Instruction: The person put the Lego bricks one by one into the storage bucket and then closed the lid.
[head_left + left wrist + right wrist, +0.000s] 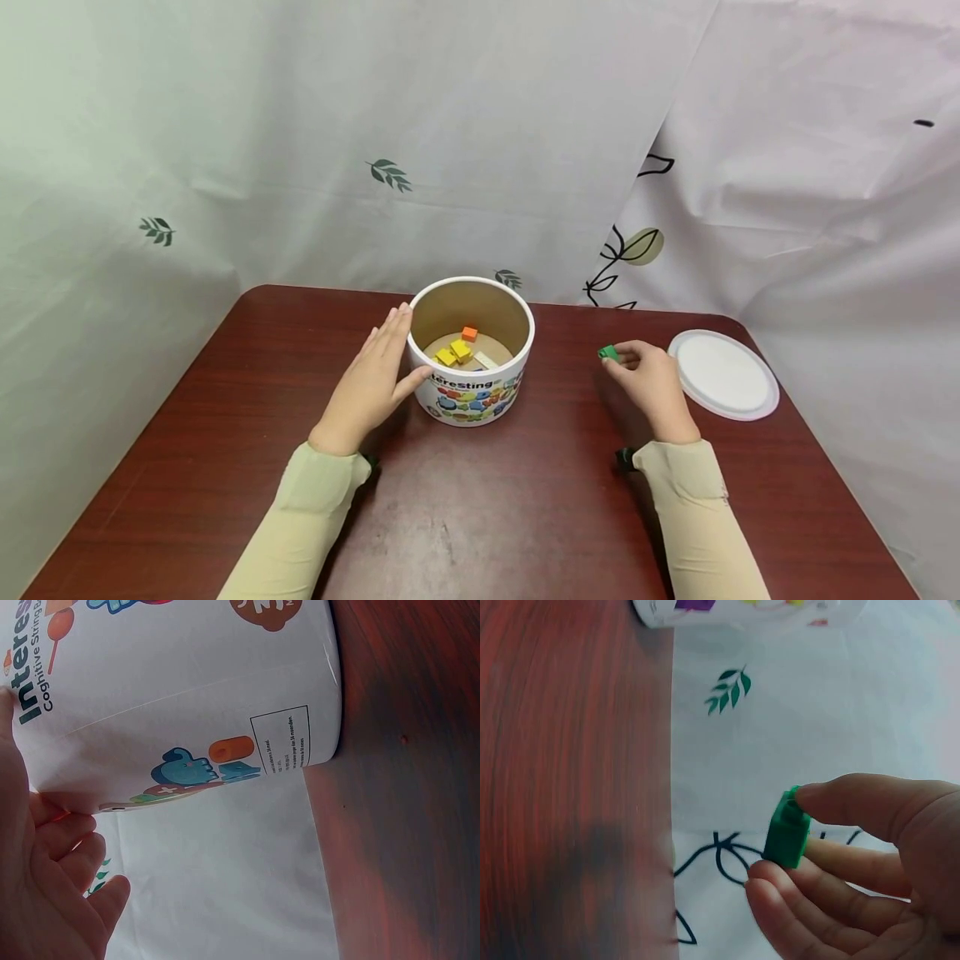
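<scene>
My left hand (372,379) rests against the left side of a round white tub (467,398), its fingers fairly straight along the rim and outer wall. In the left wrist view the fingertips touch the printed wall of the tub (187,697). Inside the tub lie yellow bricks (453,353), an orange brick (469,334) and a white brick (486,360); a bit of blue shows behind the front rim. To the right of the tub, my right hand (651,383) pinches a green toy brick (787,832) between thumb and fingers, above the table.
A white round lid (726,375) lies on the dark red table (525,508) at the right, just beyond my right hand. Pale cloth with leaf prints (480,150) hangs behind the table's back edge and along the sides.
</scene>
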Available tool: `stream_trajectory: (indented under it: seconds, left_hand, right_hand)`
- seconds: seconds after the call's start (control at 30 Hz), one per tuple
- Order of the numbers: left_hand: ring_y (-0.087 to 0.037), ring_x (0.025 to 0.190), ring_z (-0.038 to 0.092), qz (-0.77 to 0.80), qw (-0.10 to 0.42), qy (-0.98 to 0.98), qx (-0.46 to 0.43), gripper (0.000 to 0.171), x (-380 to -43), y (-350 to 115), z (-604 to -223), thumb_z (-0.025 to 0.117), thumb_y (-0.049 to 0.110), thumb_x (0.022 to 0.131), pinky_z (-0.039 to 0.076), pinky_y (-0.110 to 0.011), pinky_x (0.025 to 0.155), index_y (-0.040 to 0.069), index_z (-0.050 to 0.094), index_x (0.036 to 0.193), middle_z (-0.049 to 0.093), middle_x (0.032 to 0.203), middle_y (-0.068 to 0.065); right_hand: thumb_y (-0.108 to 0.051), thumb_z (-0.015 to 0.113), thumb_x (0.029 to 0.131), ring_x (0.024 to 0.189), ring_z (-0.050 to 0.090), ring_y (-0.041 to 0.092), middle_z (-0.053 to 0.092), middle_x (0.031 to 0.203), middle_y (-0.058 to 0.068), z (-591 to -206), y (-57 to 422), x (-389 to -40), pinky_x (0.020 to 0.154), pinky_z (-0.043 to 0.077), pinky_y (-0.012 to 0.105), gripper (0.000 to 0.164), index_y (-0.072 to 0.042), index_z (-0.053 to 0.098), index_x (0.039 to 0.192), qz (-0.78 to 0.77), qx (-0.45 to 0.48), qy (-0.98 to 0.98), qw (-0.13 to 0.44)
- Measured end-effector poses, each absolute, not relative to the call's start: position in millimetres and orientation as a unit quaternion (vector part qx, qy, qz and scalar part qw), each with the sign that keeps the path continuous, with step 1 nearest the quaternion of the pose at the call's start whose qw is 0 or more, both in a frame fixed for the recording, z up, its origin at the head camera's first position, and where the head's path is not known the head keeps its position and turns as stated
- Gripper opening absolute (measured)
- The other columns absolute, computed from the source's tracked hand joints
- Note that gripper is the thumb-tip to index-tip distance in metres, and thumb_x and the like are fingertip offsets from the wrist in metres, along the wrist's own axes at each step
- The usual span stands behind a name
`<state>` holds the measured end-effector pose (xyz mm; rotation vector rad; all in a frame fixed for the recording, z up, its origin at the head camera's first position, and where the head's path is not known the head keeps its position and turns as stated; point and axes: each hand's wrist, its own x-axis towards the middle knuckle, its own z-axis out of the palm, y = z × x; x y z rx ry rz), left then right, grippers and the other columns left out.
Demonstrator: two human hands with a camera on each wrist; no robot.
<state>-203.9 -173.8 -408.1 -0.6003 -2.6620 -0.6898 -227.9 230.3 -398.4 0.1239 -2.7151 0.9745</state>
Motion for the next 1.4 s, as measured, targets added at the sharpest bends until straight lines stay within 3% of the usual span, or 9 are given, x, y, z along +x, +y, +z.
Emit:
stream_trajectory:
  seconds: [0.37,0.7,1.07,1.4]
  left_hand:
    - [-0.031,0.154,0.019,-0.242,0.168,-0.932,-0.213,0.09,-204.4,-173.6,-407.4,0.068,0.042,0.097,0.024,-0.058,0.121,0.0,0.019,0.161,0.021,0.167,-0.016]
    - [-0.031,0.154,0.018,-0.244,0.167,-0.932,-0.21,0.09,-203.8,-176.3,-408.7,0.065,0.045,0.098,0.021,-0.055,0.123,0.002,0.017,0.162,0.02,0.167,-0.014]
    - [-0.032,0.154,0.019,-0.243,0.169,-0.931,-0.215,0.091,-203.8,-175.7,-410.3,0.066,0.044,0.098,0.022,-0.056,0.122,0.001,0.018,0.161,0.021,0.167,-0.016]
    - [-0.033,0.153,0.021,-0.245,0.175,-0.928,-0.219,0.09,-205.6,-175.2,-410.6,0.068,0.043,0.097,0.023,-0.057,0.121,0.001,0.02,0.161,0.023,0.166,-0.016]
  right_hand:
    - [-0.011,0.078,0.089,0.085,0.072,0.03,0.073,0.096,0.016,-398.8,203.6,-222.8,0.077,0.061,0.047,0.027,0.003,0.073,0.111,0.359,0.083,-0.906,0.207]
    - [-0.009,0.082,0.085,0.082,0.073,0.024,0.072,0.097,0.01,-403.4,183.0,-219.6,0.072,0.061,0.034,0.027,-0.003,0.075,0.111,0.368,0.13,-0.877,0.281]
    - [-0.002,0.081,0.084,0.083,0.073,0.026,0.073,0.099,0.01,-402.2,158.1,-215.7,0.078,0.058,0.021,0.031,-0.001,0.075,0.115,0.434,0.175,-0.817,0.336]
    - [-0.004,0.08,0.086,0.092,0.071,0.023,0.073,0.106,0.008,-372.2,135.6,-227.3,0.085,0.055,0.025,0.032,-0.003,0.075,0.118,0.406,0.24,-0.815,0.337]
